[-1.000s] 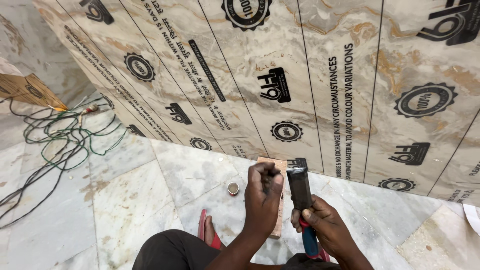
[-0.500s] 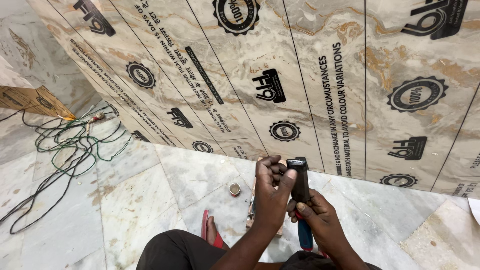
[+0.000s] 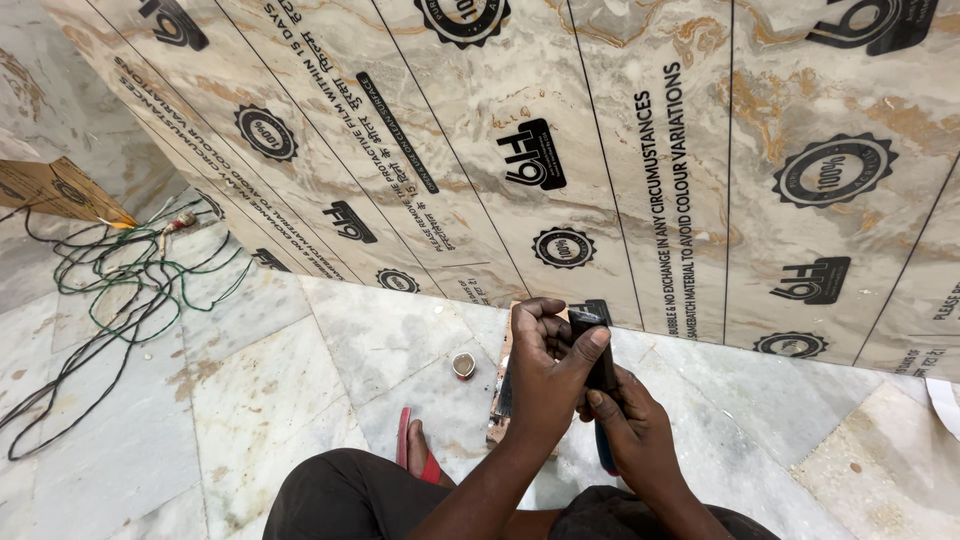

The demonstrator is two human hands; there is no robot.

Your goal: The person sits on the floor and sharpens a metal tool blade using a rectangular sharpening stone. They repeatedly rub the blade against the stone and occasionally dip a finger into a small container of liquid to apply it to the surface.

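now my left hand (image 3: 545, 365) curls over the top of the black tool (image 3: 597, 345), fingers pinched; my right hand (image 3: 630, 425), just below, grips its body.

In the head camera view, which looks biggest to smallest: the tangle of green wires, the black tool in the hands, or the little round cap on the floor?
1. Green wires, sprawled widest, though farther away.
2. Black tool, partly hidden by both hands.
3. Round cap, clearly smallest.
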